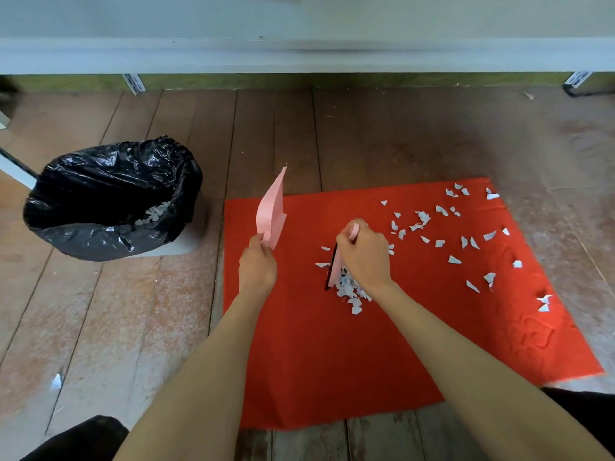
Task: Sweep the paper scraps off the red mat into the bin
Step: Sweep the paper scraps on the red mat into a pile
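Note:
A red mat (399,344) lies on the wooden floor. White paper scraps (466,227) are scattered over its far right part, and a small heap of scraps (351,292) sits under my right hand. My right hand (364,256) grips a small pink brush with dark bristles (331,266), its edge down on the mat beside the heap. My left hand (258,264) pinches a pink dustpan (273,211), held up on edge above the mat's left side. The bin (109,201), lined with a black bag, stands left of the mat with scraps inside.
A low white shelf or bench (299,54) runs along the back, with legs at the left and right. One stray scrap (56,382) lies on the floor at lower left. My dark-clothed knees show at the bottom corners.

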